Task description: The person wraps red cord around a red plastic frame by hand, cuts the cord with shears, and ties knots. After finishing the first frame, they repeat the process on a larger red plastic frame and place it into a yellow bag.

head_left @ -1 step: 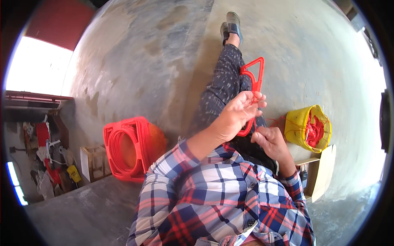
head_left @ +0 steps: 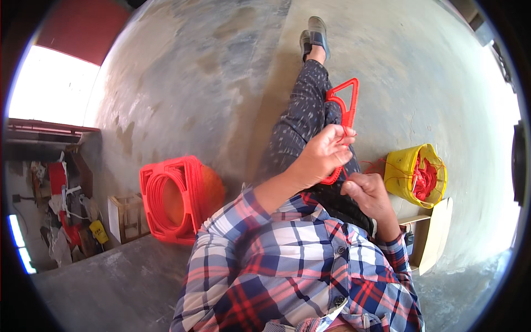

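Note:
Over my lap, my left hand grips the middle of a red plastic frame, its fingers and thumb closed over the frame's edge. The frame stands tilted, with a triangular corner opening at its far end. Part of it is hidden behind the hand. Close to the frame's near end, my right hand is closed in a pinch on a thin red cord. Only a short length of that cord shows between the two hands. To my left stands a stack of similar red square frames with round openings.
A yellow bucket with red cord material inside stands on the right. Beside it is an open cardboard box. At left are a small wooden crate and a cluttered heap. My crossed legs stretch out over the concrete floor.
My left hand's fingers, spread loosely before, have closed onto the red frame. The right hand keeps its pinch on the cord, nearly in the same place.

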